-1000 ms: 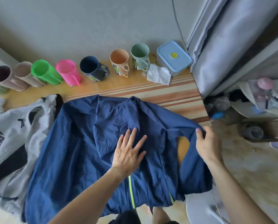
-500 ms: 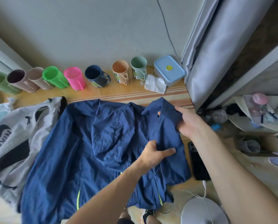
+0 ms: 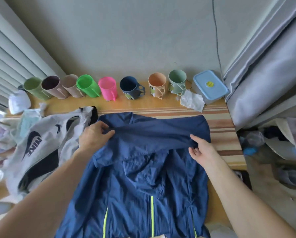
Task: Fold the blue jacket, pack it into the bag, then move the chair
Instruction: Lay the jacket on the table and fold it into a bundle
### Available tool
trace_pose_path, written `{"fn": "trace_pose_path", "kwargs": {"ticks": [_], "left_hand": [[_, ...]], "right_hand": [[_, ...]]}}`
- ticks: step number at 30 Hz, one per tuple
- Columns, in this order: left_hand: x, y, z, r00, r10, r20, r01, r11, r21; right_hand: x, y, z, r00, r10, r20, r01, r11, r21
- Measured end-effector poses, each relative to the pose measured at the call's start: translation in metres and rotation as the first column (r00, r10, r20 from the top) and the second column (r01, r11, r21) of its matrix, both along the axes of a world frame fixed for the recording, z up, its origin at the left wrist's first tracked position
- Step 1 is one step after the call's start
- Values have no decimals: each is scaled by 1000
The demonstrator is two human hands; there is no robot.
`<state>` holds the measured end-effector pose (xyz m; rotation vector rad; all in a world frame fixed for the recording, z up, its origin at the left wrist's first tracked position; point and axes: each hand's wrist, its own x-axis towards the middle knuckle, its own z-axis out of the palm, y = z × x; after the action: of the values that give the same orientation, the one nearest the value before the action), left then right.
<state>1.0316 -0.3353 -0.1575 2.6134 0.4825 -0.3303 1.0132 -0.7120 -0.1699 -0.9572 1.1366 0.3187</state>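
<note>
The blue jacket [image 3: 143,177] lies spread on the wooden table [image 3: 140,105], its neon-yellow stripes near the front edge. A sleeve is folded across the top of it as a taut band. My left hand [image 3: 94,134] pinches the left end of that band. At the band's right end my right hand [image 3: 201,150] grips the fabric with thumb above and fingers below. No bag or chair is identifiable in view.
A row of coloured mugs [image 3: 107,88] lines the wall at the back, with a blue-lidded box [image 3: 210,86] and a crumpled tissue [image 3: 192,100] at the right. A white and black jacket [image 3: 39,143] lies left of the blue one. Curtain and clutter stand at right.
The right sleeve has been carried leftward across the jacket's top. My left hand moved from the middle to the upper left, and my right hand now holds the band's right end.
</note>
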Motion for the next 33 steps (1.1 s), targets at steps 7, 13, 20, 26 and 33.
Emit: {"fn": "trace_pose_path", "kwargs": {"ticks": [7, 13, 20, 26, 33], "left_hand": [[-11, 37, -58, 962, -202, -182, 234, 956, 179], [17, 13, -61, 943, -238, 233, 213, 969, 127], [-28, 30, -37, 994, -41, 106, 21, 983, 185], [-106, 90, -24, 959, 65, -275, 37, 937, 348], [-126, 117, -8, 957, 168, -236, -154, 985, 77]], "right_hand": [[-5, 13, -31, 972, -235, 0, 230, 950, -213], [-15, 19, -28, 897, 415, -149, -224, 138, -965], [-4, 111, -64, 29, 823, -568, -462, -493, -737], [-37, 195, -42, 126, 890, -437, -291, -388, -874], [-134, 298, -15, 147, 989, 18, -941, 145, -305]]}}
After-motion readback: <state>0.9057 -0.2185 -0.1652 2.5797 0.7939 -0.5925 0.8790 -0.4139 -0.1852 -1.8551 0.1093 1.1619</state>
